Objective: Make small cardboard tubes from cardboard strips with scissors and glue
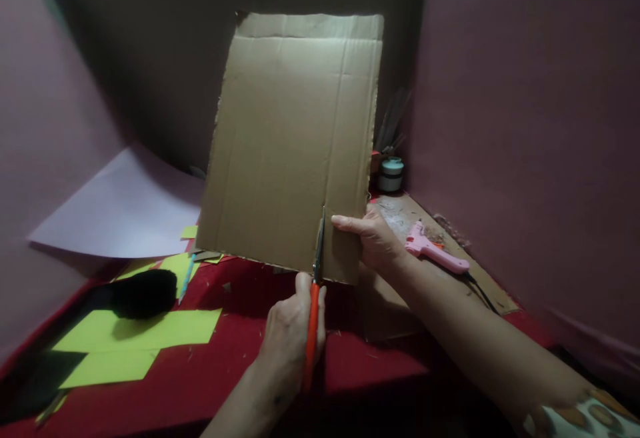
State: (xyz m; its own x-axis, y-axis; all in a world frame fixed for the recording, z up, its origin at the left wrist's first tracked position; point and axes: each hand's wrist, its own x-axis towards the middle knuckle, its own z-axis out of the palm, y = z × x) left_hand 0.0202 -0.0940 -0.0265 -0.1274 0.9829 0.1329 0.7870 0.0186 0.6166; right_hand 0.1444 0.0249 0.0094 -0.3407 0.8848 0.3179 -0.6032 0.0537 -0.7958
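A large brown cardboard sheet (280, 138) stands tilted up in front of me, its edges ragged and its top creased. My right hand (373, 235) grips its lower right edge, the thumb flat on the near face and the fingers hidden behind. Below, my left hand (295, 321) is closed round the orange handle of a pair of scissors (314, 311). The blades run upward from the sheet's bottom edge, along a vertical crease, and their tips lie just left of my right thumb.
Yellow paper pieces (135, 331) and a black fuzzy object (145, 293) lie on the red cloth (240, 305) at left, near a blue pencil (188, 278). A white sheet (125, 208) curls behind. At right are a pink glue gun (435, 249) with its cord and a teal-lidded jar (391, 175).
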